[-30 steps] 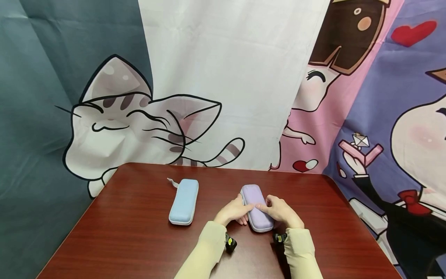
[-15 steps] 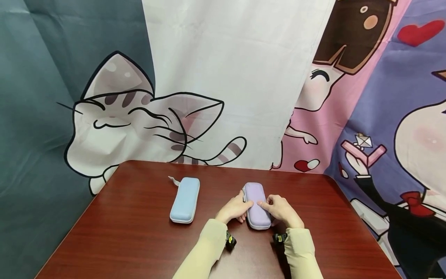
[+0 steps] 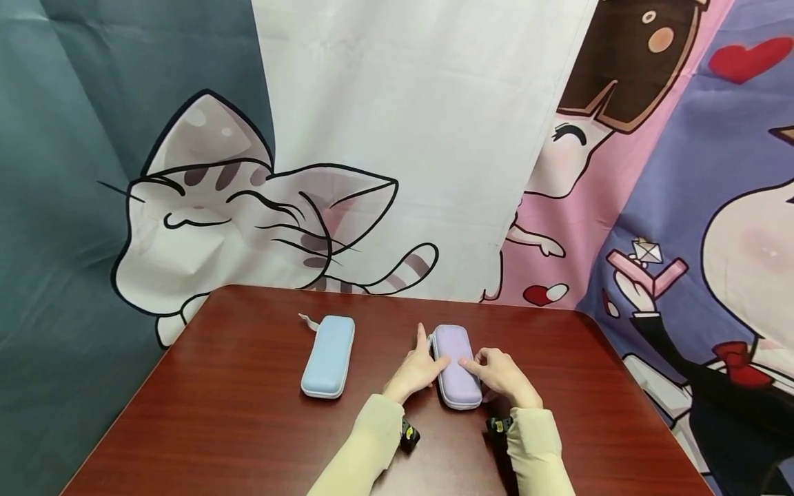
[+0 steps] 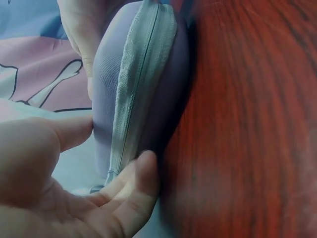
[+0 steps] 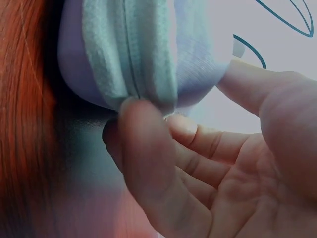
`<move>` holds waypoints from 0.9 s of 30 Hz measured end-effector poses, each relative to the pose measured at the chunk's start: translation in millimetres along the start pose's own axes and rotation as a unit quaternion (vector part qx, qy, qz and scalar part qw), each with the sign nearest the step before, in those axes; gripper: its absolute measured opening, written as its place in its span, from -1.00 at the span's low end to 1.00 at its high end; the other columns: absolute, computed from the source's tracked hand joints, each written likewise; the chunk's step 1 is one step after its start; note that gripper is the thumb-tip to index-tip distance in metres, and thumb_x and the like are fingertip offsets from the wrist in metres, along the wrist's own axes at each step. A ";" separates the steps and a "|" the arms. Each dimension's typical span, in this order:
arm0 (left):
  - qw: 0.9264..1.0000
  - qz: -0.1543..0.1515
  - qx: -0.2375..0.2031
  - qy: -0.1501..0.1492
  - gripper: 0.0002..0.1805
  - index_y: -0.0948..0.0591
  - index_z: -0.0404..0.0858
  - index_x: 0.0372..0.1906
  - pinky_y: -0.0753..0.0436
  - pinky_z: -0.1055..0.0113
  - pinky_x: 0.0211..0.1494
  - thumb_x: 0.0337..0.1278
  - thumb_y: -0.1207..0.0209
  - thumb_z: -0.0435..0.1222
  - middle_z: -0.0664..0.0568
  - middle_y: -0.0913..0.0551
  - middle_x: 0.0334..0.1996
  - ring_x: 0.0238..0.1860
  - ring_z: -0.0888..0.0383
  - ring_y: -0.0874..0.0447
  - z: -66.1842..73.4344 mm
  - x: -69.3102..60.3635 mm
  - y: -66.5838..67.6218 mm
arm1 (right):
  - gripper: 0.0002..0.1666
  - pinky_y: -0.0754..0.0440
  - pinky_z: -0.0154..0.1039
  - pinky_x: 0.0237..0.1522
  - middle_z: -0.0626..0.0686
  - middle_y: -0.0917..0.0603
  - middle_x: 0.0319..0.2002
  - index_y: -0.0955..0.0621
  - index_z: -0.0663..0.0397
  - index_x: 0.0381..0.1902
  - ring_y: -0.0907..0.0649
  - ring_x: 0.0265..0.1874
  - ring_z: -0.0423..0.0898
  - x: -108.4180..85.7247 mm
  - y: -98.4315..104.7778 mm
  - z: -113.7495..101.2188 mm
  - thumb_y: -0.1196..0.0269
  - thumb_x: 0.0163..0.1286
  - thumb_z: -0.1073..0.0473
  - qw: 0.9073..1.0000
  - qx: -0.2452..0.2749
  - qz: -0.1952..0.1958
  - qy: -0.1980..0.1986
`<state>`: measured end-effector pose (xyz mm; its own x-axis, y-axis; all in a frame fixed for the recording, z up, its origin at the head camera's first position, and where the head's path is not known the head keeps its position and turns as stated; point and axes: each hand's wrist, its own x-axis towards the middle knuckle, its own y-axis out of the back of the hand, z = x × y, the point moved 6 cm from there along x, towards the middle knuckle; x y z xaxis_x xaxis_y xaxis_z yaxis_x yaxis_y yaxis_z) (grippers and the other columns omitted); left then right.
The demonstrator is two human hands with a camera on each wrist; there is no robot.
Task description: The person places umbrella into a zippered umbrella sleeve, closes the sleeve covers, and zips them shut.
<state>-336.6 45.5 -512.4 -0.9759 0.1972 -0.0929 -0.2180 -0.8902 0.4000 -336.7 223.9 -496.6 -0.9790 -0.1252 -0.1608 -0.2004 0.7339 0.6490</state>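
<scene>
A lilac zippered case [image 3: 457, 375] lies on the table between both hands, its long side facing away from me. My left hand [image 3: 414, 372] is at its left side, thumb on the top and index finger pointing forward. In the left wrist view, other fingertips touch the case's side by the pale zipper [image 4: 143, 84], close to its lower end. On the opposite side, my right hand [image 3: 501, 375] grips the case, thumb on top and fingers against the zippered edge. The case's zipper is closed where it shows.
A light blue zippered case [image 3: 329, 358] with a grey strap [image 3: 308, 322] lies to the left on the reddish-brown table [image 3: 236, 413]. Behind the table hangs a cartoon-printed cloth [image 3: 397, 89].
The lilac case was turned slightly and now lies straighter. My left index finger has lifted and straightened forward. The right hand's thumb stays on top of the case.
</scene>
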 end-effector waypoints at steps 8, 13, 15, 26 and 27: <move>0.999 0.039 0.000 -0.027 0.12 0.40 -0.04 0.54 -0.52 0.33 -0.49 0.26 -0.22 -0.12 0.08 -0.58 -0.52 -0.61 0.17 -0.55 10.7 -4.4 12.1 | -0.59 -0.61 -0.15 -0.64 0.11 -0.53 -0.53 -0.52 0.17 -0.40 -0.59 -0.69 -0.03 6.9 4.6 -9.2 -0.33 0.30 -0.07 0.999 -0.039 0.008 0.018; 0.999 0.025 -0.017 -0.021 0.07 0.41 0.01 0.54 -0.60 0.23 -0.50 0.31 -0.18 -0.09 -0.10 -0.64 -0.52 -0.57 -0.07 -0.67 13.2 -7.4 22.1 | -0.61 -0.60 -0.19 -0.59 0.07 -0.51 -0.55 -0.53 0.14 -0.39 -0.57 -0.65 -0.06 7.8 7.1 -12.6 -0.33 0.31 -0.08 0.997 -0.065 0.013 0.032; 0.999 0.024 0.008 -0.021 0.03 0.36 -0.01 0.55 -0.63 0.16 -0.32 0.33 -0.15 -0.05 -0.21 -0.68 -0.39 -0.40 -0.15 -0.71 13.6 -9.1 28.3 | -0.62 -0.57 -0.19 -0.54 0.04 -0.51 -0.57 -0.54 0.13 -0.40 -0.55 -0.63 -0.07 5.4 9.0 -15.7 -0.32 0.31 -0.07 0.995 -0.083 0.021 0.048; 0.981 0.030 0.161 -0.103 -0.36 -0.26 -0.20 0.47 -0.41 -0.03 0.21 0.40 -0.06 -0.06 -0.17 -0.36 0.33 0.15 -0.12 -0.51 29.8 -28.2 76.0 | -0.55 -0.51 0.06 -0.06 0.18 -0.60 -0.20 -0.55 0.26 -0.02 -0.57 -0.18 0.11 -13.4 13.0 -41.0 -0.22 0.39 -0.03 0.974 -0.156 0.085 0.143; 0.979 0.032 0.164 -0.119 -0.39 -0.30 -0.19 0.44 -0.46 0.02 0.16 0.40 -0.06 -0.08 -0.14 -0.39 0.31 0.07 -0.04 -0.57 32.8 -31.3 82.4 | -0.49 -0.48 0.11 0.01 0.24 -0.59 -0.10 -0.53 0.29 0.07 -0.56 -0.09 0.17 -14.2 12.5 -44.1 -0.20 0.41 -0.04 0.972 -0.163 0.086 0.144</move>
<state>-324.1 -20.6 -446.7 -0.9523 0.2703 0.1416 -0.1077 -0.7320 0.6727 -326.9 205.4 -453.5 -0.9594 -0.2355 0.1552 0.0118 0.5161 0.8565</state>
